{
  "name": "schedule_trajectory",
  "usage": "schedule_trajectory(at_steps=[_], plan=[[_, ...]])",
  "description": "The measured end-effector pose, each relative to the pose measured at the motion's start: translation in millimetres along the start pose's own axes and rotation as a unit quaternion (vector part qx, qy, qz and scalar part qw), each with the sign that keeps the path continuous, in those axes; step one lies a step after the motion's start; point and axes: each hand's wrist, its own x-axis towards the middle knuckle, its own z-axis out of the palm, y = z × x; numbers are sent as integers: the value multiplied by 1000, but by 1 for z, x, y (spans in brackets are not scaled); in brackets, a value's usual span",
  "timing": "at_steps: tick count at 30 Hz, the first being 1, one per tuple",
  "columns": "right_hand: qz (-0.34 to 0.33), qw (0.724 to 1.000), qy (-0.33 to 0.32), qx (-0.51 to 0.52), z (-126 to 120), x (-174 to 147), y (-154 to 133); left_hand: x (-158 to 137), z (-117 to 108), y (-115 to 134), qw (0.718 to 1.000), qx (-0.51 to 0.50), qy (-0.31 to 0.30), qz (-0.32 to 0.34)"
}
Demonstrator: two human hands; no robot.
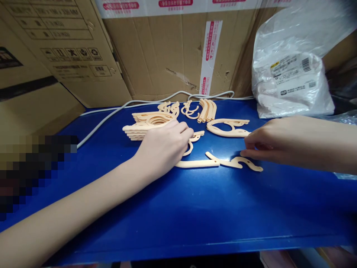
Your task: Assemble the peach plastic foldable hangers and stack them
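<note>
My left hand (170,143), fingers bent and closed, comes down on a cream plastic hanger piece (199,134) in the middle of the table; its fingertips are partly hidden. A hanger arm (198,163) sticks out from under that hand. Just behind is a stack of hanger parts (136,133). On the right, my right hand (263,139) has thumb and fingers curled together beside the end of a V-shaped folding hanger (223,131). What it pinches, if anything, is hidden. A hanger hook piece (237,162) lies flat in front of it.
Loose hooks (191,109) and a bundle of curved hanger arms (206,110) lie at the back of the blue table (200,212). A white cable (111,111) runs along cardboard boxes (161,56). At the right back stands a white plastic bag (292,82).
</note>
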Motion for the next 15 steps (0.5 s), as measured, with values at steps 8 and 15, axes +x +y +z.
schedule_trajectory(at_steps=[8,15], plan=[[-234,960,40,148,8,4,13,-12,4,8,965,-253,6,69],[-177,977,-16,120,11,6,6,-15,10,1,949,-304,-48,77]])
